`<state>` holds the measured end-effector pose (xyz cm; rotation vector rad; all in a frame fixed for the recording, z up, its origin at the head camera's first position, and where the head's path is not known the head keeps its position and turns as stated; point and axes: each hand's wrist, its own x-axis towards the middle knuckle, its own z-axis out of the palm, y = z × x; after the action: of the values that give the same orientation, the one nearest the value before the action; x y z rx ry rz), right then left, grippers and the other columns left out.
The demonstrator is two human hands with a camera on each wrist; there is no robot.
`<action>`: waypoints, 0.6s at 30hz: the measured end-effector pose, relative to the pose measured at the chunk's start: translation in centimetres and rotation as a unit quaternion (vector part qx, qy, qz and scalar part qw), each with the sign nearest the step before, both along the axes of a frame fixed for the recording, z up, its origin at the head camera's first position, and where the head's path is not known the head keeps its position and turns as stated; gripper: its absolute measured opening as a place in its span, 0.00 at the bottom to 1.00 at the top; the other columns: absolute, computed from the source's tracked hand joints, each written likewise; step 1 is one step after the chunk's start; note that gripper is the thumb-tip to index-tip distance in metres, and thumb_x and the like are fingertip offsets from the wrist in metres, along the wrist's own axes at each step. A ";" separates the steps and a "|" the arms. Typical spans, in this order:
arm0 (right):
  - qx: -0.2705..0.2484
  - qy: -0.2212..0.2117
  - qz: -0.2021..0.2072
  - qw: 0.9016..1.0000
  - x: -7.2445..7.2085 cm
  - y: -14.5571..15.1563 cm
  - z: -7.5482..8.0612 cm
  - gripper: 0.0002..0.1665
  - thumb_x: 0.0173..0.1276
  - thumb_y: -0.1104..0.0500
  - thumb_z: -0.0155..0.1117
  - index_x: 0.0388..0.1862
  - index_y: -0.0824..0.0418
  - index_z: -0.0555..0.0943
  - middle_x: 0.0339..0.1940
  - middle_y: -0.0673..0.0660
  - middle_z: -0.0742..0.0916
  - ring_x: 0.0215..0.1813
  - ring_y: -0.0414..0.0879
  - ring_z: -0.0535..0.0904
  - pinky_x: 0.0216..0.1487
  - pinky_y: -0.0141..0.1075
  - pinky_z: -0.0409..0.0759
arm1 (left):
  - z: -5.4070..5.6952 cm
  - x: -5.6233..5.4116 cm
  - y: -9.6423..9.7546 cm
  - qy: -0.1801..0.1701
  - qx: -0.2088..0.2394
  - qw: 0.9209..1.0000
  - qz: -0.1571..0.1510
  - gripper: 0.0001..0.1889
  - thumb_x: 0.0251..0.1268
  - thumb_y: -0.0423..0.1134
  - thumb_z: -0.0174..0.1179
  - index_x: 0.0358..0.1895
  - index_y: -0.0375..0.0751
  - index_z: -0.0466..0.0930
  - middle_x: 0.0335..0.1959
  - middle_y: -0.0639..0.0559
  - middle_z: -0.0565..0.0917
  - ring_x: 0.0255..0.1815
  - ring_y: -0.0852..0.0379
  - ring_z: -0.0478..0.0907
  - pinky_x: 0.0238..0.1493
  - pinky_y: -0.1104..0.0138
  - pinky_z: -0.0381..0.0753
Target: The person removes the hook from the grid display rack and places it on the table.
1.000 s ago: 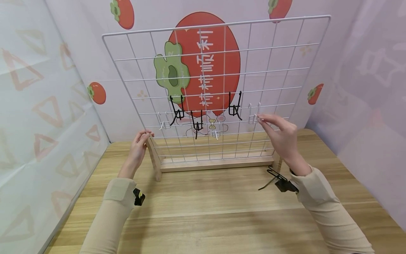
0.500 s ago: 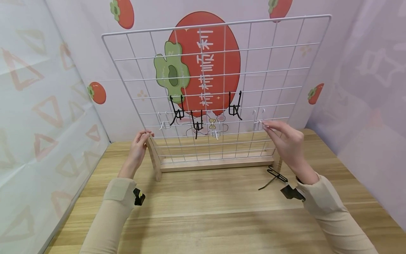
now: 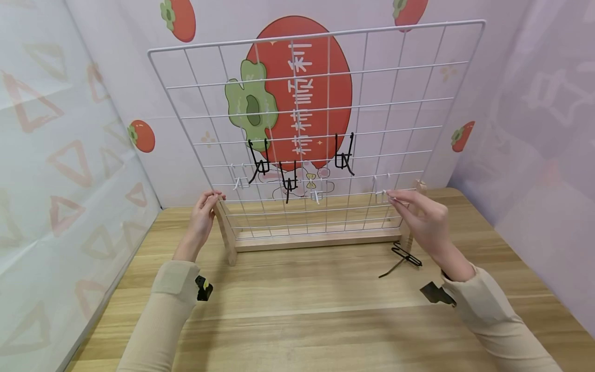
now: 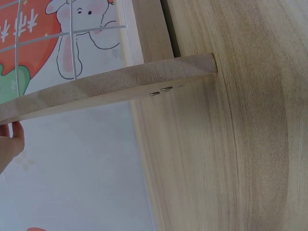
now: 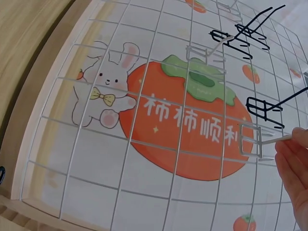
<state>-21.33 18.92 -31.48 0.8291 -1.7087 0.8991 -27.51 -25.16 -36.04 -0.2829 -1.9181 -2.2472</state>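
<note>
Hands are well apart: the left hand [image 3: 203,211] holds the left upright of the wooden stand [image 3: 318,241] at its top, while the right hand [image 3: 425,217] pinches the prong of a white hook [image 3: 381,196]. Biggest stuff first: the table [image 3: 297,320] has wood grain and carries the stand, and the white wire grid [image 3: 367,32] rises out of that stand, much taller than it. Three black hooks hang on the grid, a left one [image 3: 263,165], a middle one [image 3: 289,184] and a right one [image 3: 343,160], plus two white ones, far left [image 3: 240,182] and lower middle [image 3: 316,196]. One loose black hook [image 3: 406,257] lies on the table by the stand's right foot. Now the news: over the last second the pinched hook has slid down and a bit to the right, so it's about level with the lower middle white one in the head view. Left hand hasn't really budged. My read is that the hook's spot on the grid is being adjusted while the other hand steadies the stand. Can't tell whether its back prongs are actually seated over a wire.
</note>
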 end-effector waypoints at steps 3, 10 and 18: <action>0.013 -0.005 0.006 1.000 0.2 0.2 -0.3 0.09 0.55 0.64 0.63 0.29 0.72 0.81 0.29 0.64 0.85 0.40 0.29 0.77 0.40 0.18 0.70 | 0.0 0.0 0.0 0.000 0.004 1.000 0.000 0.05 0.69 0.37 0.41 0.39 0.49 0.68 0.38 0.57 0.74 0.49 0.59 0.64 0.52 0.69 0.56; 0.049 -0.024 0.012 0.998 0.4 0.8 -1.1 0.14 0.61 0.57 0.59 0.31 0.70 0.81 0.29 0.61 0.85 0.38 0.30 0.78 0.39 0.18 0.71 | -0.1 0.0 -0.1 0.003 0.005 1.000 -0.001 0.05 0.69 0.37 0.41 0.40 0.49 0.67 0.38 0.57 0.75 0.49 0.59 0.64 0.52 0.70 0.57; 0.071 -0.024 0.038 0.996 0.4 1.1 -2.1 0.19 0.63 0.54 0.55 0.30 0.71 0.81 0.29 0.61 0.85 0.39 0.33 0.79 0.40 0.18 0.70 | -0.1 -0.1 -0.1 0.005 0.007 1.000 -0.003 0.05 0.69 0.37 0.41 0.39 0.49 0.68 0.38 0.57 0.75 0.49 0.59 0.64 0.52 0.69 0.57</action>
<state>-20.93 20.02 -33.60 0.9794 -1.8096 0.8615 -27.57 -25.24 -36.13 -0.2988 -1.8982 -2.2575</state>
